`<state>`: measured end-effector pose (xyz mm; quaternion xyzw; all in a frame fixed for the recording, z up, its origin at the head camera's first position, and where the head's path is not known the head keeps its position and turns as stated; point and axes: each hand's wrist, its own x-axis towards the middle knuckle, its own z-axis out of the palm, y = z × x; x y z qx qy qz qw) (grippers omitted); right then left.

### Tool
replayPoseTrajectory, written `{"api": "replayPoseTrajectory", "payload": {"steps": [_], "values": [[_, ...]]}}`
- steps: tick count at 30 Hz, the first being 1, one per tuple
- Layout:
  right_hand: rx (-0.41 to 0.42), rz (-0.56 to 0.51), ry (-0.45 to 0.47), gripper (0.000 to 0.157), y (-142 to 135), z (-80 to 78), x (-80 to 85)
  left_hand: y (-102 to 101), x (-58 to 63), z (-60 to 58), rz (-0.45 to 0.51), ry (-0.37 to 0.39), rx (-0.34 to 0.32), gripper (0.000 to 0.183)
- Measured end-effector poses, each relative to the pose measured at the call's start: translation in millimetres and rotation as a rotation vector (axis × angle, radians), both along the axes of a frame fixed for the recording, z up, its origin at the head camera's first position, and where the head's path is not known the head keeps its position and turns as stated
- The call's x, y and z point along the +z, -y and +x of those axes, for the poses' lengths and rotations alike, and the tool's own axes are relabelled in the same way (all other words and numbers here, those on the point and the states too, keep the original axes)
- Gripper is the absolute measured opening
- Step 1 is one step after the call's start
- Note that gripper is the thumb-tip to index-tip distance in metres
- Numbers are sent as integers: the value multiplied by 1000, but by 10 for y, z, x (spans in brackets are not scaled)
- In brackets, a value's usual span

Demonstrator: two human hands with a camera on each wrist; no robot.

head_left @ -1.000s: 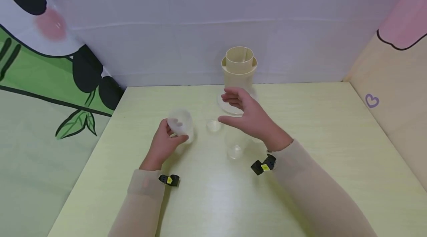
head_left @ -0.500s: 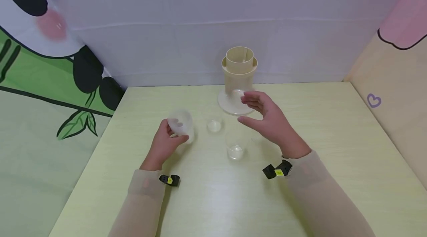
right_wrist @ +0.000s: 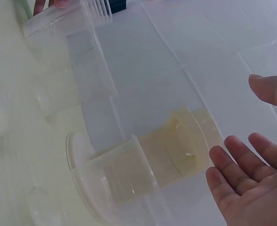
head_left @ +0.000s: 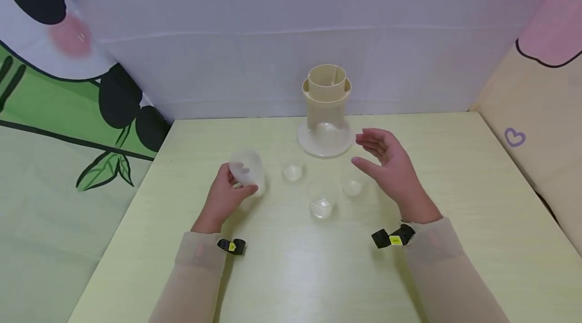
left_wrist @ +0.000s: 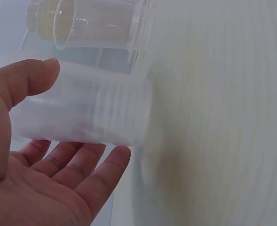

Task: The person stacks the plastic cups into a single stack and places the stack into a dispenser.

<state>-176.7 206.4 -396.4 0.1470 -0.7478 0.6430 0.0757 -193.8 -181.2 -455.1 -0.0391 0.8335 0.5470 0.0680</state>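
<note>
My left hand (head_left: 225, 194) grips a stack of translucent plastic cups (head_left: 247, 171), thumb on one side and fingers on the other. In the left wrist view, the closely nested rims of the stack (left_wrist: 122, 110) show near the fingertips. My right hand (head_left: 391, 171) holds nothing; its fingers are spread from the thumb, just right of a clear cup (head_left: 352, 185) on the table. Two more clear cups stand apart to its left, one farther back (head_left: 292, 171) and one nearer the front (head_left: 321, 206).
A cream cylindrical holder (head_left: 326, 108) with a narrower tube in its top stands on a round white base (head_left: 313, 147) at the table's back edge. Behind it hangs a pale cloth wall (head_left: 254, 60). Printed panels flank the wooden table (head_left: 282, 272).
My right hand has moved to the right, away from the middle, uncovering the rightmost cup and the holder's base. My left hand keeps its grip on the stack and has hardly moved.
</note>
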Motion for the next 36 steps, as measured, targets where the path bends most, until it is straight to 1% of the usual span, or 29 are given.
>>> {"api": "replayPoseTrajectory", "payload": {"steps": [3,7,13,20,24,30,36], "values": [[-28,-29,3,61,-29,6,-50,-3,-1,0,3,-1,-1,82],[-67,-42,17,62,-70,8,-117,-10,-4,0,0,-2,0,82],[-124,-78,71,62,-135,-8,-275,-13,-5,3,-10,11,8,83],[-155,-93,134,66,-172,-43,-435,-13,-2,4,-16,13,11,83],[-140,-99,168,70,-175,-53,-514,-7,-13,2,-12,9,9,82],[-78,-122,173,72,-168,-69,-649,-7,-16,3,-9,5,6,82],[-31,-106,191,74,-132,-92,-720,-2,-24,-5,-4,-8,3,82]]}}
